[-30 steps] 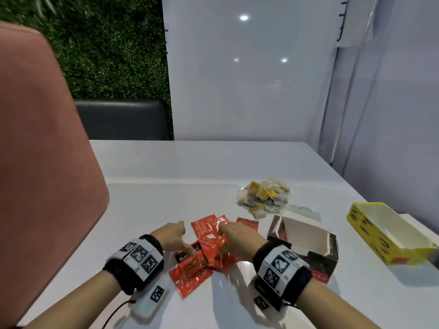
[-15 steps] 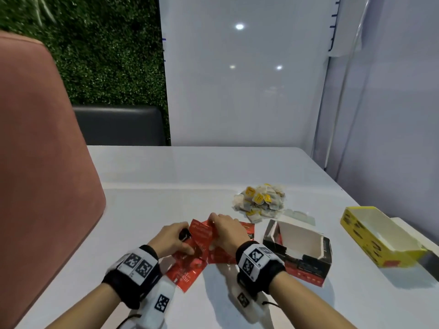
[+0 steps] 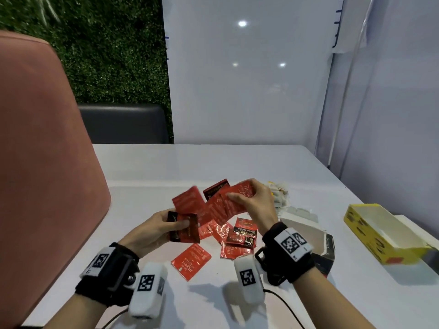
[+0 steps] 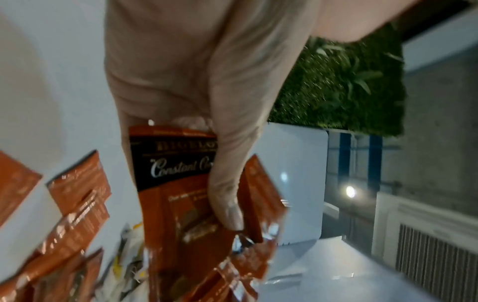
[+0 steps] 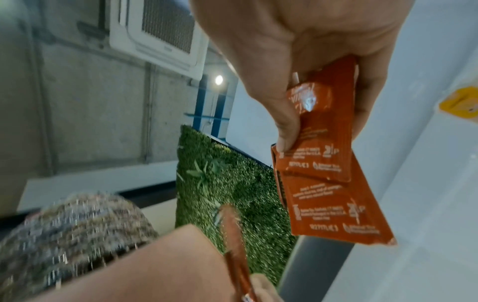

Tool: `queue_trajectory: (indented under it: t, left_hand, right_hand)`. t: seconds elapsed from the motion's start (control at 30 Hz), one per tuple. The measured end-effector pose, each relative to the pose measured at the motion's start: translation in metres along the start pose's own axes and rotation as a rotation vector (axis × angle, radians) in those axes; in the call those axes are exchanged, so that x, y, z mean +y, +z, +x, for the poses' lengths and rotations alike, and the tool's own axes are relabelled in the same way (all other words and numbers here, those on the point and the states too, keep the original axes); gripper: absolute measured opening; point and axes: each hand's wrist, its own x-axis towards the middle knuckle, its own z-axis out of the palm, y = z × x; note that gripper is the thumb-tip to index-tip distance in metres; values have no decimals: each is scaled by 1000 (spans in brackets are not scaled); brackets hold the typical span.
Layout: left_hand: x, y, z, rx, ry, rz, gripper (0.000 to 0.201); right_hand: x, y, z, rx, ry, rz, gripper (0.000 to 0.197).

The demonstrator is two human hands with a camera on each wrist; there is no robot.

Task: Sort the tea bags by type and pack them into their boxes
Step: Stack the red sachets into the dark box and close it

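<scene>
My left hand [image 3: 166,224] holds a small stack of red tea packets [image 3: 184,227] above the table, thumb pressed on the top one; in the left wrist view the thumb [image 4: 227,183] lies across a red and black packet [image 4: 175,183]. My right hand [image 3: 251,200] pinches a fan of red packets [image 3: 221,205] higher up, seen as two overlapping packets [image 5: 323,163] in the right wrist view. Several loose red packets [image 3: 237,236] lie on the table [image 3: 166,167] below. The red and black box [image 3: 325,252] sits open behind my right wrist. Yellow-tagged tea bags [image 3: 280,193] are mostly hidden by my right hand.
An open yellow box [image 3: 380,233] stands at the right edge of the table. A pink chair back [image 3: 42,150] fills the left side. A dark seat [image 3: 123,122] and green hedge wall [image 3: 107,48] are behind the table. A cable [image 3: 285,307] trails from my right wrist.
Both hands have lifted off the table with red packets in them. The right hand rose higher and farther, fanning its packets. Several packets stayed on the table.
</scene>
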Motion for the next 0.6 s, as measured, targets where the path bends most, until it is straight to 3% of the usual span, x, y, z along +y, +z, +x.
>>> queue_trajectory:
  t: [0.1,0.23,0.43,0.6]
  left_hand:
    - [-1,-1,-5,-25,48,-95,60]
    - [0,7,-9,-78,87,-95,47]
    - [-4,28,-1,-12,100,-66,64]
    - [-14,32,-1,71,79,-120,77]
  right_hand:
    - [-5,-6,-4,-41,78,176,25]
    - [-9,-8,-11,-95,136,209,30]
    - [-11,-2,-19,-169,157,170,25]
    - [-15,-6,-22,-111,81,39,42]
